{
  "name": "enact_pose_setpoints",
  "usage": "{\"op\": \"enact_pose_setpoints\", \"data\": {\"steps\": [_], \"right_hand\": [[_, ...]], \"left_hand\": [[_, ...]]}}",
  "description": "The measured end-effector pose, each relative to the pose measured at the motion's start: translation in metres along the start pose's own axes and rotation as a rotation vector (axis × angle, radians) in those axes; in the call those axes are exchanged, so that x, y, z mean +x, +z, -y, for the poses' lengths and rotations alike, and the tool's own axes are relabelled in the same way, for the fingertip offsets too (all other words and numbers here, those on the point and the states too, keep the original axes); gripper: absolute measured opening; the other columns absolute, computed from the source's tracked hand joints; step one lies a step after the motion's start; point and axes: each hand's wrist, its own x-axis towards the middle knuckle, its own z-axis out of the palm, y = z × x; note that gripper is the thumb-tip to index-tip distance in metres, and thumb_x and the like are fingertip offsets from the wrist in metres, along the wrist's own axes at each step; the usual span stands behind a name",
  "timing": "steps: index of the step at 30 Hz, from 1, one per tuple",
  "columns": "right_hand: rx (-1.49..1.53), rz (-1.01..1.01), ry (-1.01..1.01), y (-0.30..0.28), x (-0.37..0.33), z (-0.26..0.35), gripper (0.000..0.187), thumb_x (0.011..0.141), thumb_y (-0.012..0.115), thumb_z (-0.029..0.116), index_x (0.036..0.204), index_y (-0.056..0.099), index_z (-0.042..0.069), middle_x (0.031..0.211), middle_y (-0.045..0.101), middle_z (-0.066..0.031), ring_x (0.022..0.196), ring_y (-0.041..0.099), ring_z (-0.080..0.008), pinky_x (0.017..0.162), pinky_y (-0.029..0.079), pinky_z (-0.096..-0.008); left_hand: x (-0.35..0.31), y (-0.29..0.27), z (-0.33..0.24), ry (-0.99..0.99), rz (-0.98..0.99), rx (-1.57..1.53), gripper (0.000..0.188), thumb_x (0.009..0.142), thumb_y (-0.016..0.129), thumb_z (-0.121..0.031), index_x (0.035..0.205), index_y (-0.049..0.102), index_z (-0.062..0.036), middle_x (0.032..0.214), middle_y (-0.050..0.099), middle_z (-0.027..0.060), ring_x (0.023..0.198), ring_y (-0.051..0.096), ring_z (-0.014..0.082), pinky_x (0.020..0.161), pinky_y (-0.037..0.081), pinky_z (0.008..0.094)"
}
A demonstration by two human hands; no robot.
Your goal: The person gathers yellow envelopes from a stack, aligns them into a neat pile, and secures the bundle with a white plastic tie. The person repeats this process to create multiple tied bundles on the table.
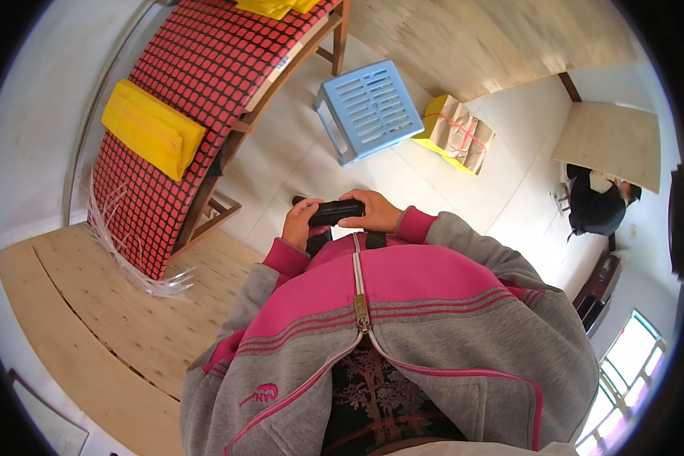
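In front of my jacket, a black oblong object (pixel 334 213) lies level between my two hands. Its exact kind is hard to tell. My left hand (pixel 298 222) is closed round its left end, and my right hand (pixel 378 210) grips the right end with fingers bent over the top. The jacket's pink and grey cuffs show at both wrists.
To the left, a table with a red and black checked cloth (pixel 197 68) bears a yellow folded stack (pixel 153 128) and clear plastic strips (pixel 125 254). Ahead stand a blue plastic stool (pixel 374 105) and a string-tied bundle (pixel 457 137). Another person (pixel 596 205) is at far right.
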Motion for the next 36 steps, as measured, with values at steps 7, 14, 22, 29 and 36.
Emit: {"op": "enact_pose_setpoints", "data": {"steps": [7, 14, 22, 29, 36], "right_hand": [[-0.056, 0.032, 0.005, -0.046, -0.036, -0.033, 0.067, 0.074, 0.078, 0.047, 0.114, 0.059, -0.005, 0.099, 0.066, -0.0173, 0.093, 0.065, -0.0244, 0.082, 0.050, -0.0336], [0.026, 0.029, -0.028, -0.075, -0.055, -0.058, 0.060, 0.078, 0.077, 0.041, 0.114, 0.060, -0.004, 0.098, 0.066, -0.0164, 0.091, 0.065, -0.0225, 0.079, 0.051, -0.0328], [0.226, 0.059, 0.053, -0.082, -0.048, -0.078, 0.057, 0.077, 0.080, 0.031, 0.117, 0.058, -0.002, 0.092, 0.064, -0.0062, 0.081, 0.060, -0.0115, 0.072, 0.049, -0.0263], [0.259, 0.099, -0.009, -0.085, -0.020, -0.087, 0.057, 0.079, 0.079, 0.028, 0.123, 0.055, -0.001, 0.093, 0.065, -0.0071, 0.081, 0.058, -0.0107, 0.072, 0.049, -0.0249], [-0.134, -0.132, -0.164, -0.116, 0.042, -0.046, 0.038, 0.086, 0.070, 0.018, 0.118, 0.057, 0.002, 0.098, 0.067, -0.0084, 0.083, 0.061, -0.0120, 0.075, 0.050, -0.0258]], "left_hand": [[0.014, 0.056, 0.018, -0.006, -0.043, 0.093, 0.025, 0.098, 0.050, -0.024, 0.111, 0.060, -0.0048, 0.092, 0.067, 0.0089, 0.064, 0.066, 0.0172, 0.054, 0.054, 0.0242], [0.029, 0.096, 0.028, 0.005, -0.103, 0.026, 0.025, 0.096, 0.054, -0.024, 0.106, 0.061, -0.0021, 0.092, 0.066, 0.0107, 0.065, 0.066, 0.0202, 0.056, 0.056, 0.0273], [0.025, 0.092, 0.028, -0.178, -0.051, 0.102, 0.020, 0.096, 0.056, -0.024, 0.107, 0.057, -0.0075, 0.087, 0.067, 0.0068, 0.068, 0.068, 0.0172, 0.060, 0.057, 0.0259], [0.020, 0.063, 0.059, -0.245, -0.025, 0.068, 0.018, 0.094, 0.053, -0.016, 0.108, 0.056, -0.0038, 0.092, 0.070, 0.0130, 0.063, 0.067, 0.0186, 0.057, 0.056, 0.0259], [-0.021, -0.032, 0.088, -0.147, -0.445, -0.072, 0.017, 0.093, 0.054, -0.012, 0.107, 0.060, -0.0063, 0.093, 0.071, 0.0136, 0.060, 0.065, 0.0164, 0.050, 0.051, 0.0254]]}}
